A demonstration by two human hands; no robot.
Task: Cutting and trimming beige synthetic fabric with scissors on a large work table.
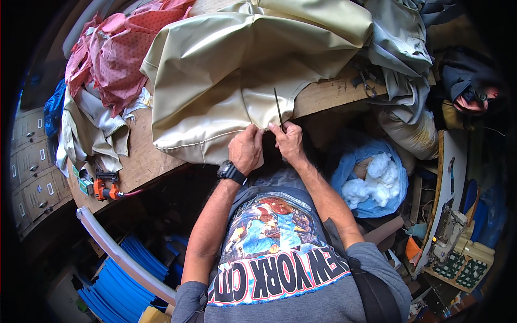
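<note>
A large cream leatherette cover (pixel 210 70) is draped over the wooden worktable (pixel 328 97), its near edge hanging past the front. A seam line runs along its lower left part. My left hand (pixel 246 148) is closed, pinching that near edge. Close beside it, my right hand (pixel 290 141) is closed at the same edge and holds a thin dark-bladed tool (pixel 278 105). The blade points away from me over the cover. Its handle is hidden in my fingers, so I cannot tell whether it is a knife or scissors.
An orange staple gun (pixel 107 185) with a red hose lies at the table's left corner, near pink dotted fabric (pixel 116 54). Scissors (pixel 368 89) rest at the right. Below stands a blue bag (pixel 342 172) of white stuffing (pixel 382 172). Metal drawers (pixel 32 161) stand far left.
</note>
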